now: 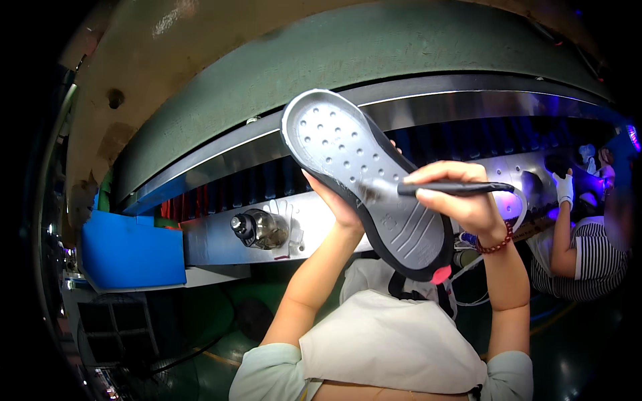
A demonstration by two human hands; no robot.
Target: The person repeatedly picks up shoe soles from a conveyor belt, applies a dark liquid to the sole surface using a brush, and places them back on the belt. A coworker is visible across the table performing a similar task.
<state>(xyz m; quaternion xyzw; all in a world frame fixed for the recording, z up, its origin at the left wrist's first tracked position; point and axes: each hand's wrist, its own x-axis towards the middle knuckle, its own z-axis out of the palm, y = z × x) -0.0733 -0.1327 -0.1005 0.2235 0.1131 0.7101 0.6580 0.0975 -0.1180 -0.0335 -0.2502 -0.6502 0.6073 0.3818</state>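
A shoe sole (346, 148), grey with dimples at the wide heel end and ridges toward the toe, is held tilted in front of me. It has a black rim and a pinkish-red toe tip. My left hand (340, 204) grips it by the left edge, with most of its fingers hidden behind. My right hand (466, 200) is closed round a black-handled brush (493, 187), from whose back end a pale tube runs. The blurred bristles touch the sole's middle.
A clear container with a black top (271, 229) stands on the metal shelf (204, 242), left of the sole. Farther left is a blue box (134, 250). A green belt (428, 50) crosses behind a metal rail. At right, a co-worker in stripes (592, 257) wears a white glove (564, 187).
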